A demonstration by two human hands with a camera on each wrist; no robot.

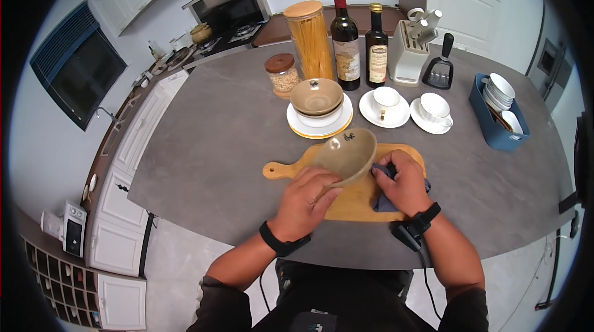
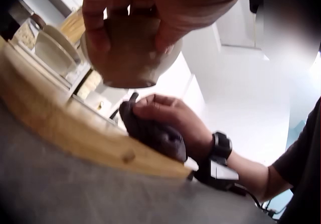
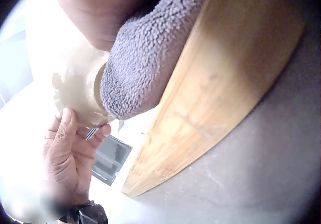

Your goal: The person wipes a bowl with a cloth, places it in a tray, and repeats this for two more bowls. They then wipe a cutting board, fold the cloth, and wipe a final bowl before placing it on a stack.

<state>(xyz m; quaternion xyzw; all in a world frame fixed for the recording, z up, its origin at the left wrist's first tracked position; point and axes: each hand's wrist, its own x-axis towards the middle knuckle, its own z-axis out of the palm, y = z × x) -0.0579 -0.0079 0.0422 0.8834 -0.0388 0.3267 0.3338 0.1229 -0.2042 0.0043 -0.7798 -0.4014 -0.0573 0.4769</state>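
A tan bowl (image 1: 346,157) is tilted above the wooden board (image 1: 352,203), its inside toward the head camera. The left hand (image 1: 304,202) grips its near-left rim, thumb on one side and fingers on the other. In the left wrist view the bowl's underside (image 2: 128,58) shows between thumb and fingers. The right hand (image 1: 405,185) holds a bunched dark grey cloth (image 1: 385,202) at the board's right part, close to the bowl's right side. The cloth's fuzzy surface (image 3: 140,58) appears near the bowl in the right wrist view; whether they touch is unclear.
Behind the board stand stacked tan bowls (image 1: 317,98) on white plates (image 1: 297,125), a jar (image 1: 282,76), a pasta canister (image 1: 309,41), two bottles, two cups on saucers, a knife block (image 1: 408,53) and a black utensil (image 1: 440,67). A blue basket (image 1: 495,123) of bowls is at right.
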